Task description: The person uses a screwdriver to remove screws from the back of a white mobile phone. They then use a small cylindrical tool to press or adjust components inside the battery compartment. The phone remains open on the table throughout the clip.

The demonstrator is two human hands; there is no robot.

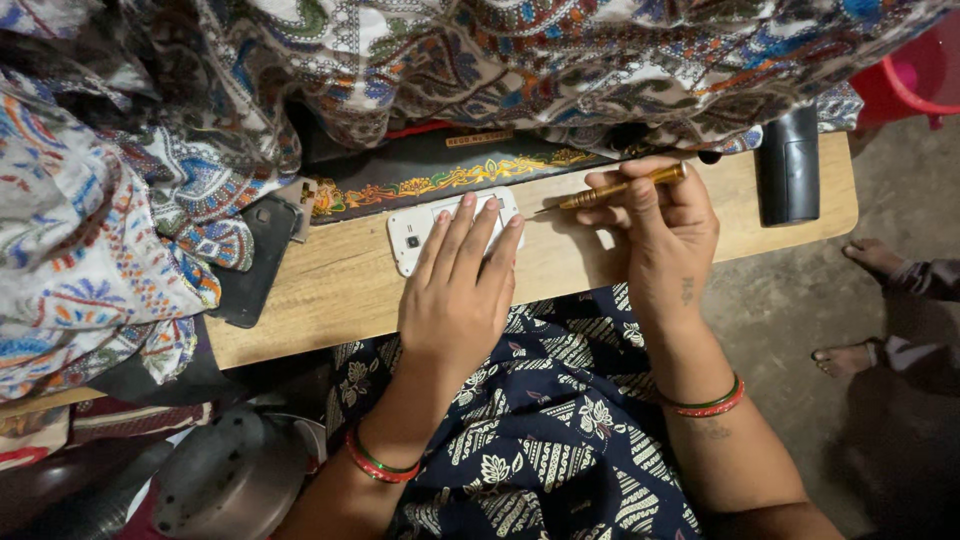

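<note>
A white phone (418, 236) lies back-up on the wooden table (330, 290). My left hand (457, 288) rests flat on it, fingers spread over its right half. My right hand (662, 238) sits to the right of the phone and grips a brass-coloured screwdriver (620, 188). The thin tip points left toward the phone's right end and hovers just above the wood.
A black phone cover (258, 262) lies at the table's left under patterned cloth (110, 220). A black cylinder (787, 166) stands at the right end. Another person's bare feet (868, 300) are on the floor at right. A red tub (920, 70) sits top right.
</note>
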